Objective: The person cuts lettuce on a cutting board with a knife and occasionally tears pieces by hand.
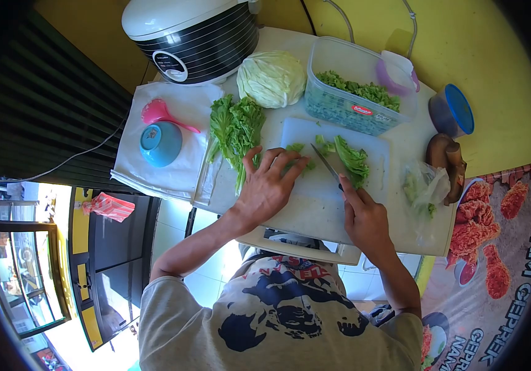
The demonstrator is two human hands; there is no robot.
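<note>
My right hand (364,221) is closed around the handle of a knife (325,162), whose blade points up and left over a white cutting board (373,179). Beside the blade lies a piece of green lettuce (352,162), with small cut bits near the tip. My left hand (268,185) rests palm down at the board's left side, fingers spread, by some lettuce scraps (295,148). Whatever lies under its palm is hidden. A bunch of leafy lettuce (237,127) sits just beyond this hand, partly covered by it.
Behind the board stand a cabbage (271,79) and a clear container (359,114) of chopped lettuce. A rice cooker (192,43) is at the back left, near a blue bowl (161,145) and pink ladle (165,115). A plastic bag (425,191) and blue-lidded tub (452,111) are right.
</note>
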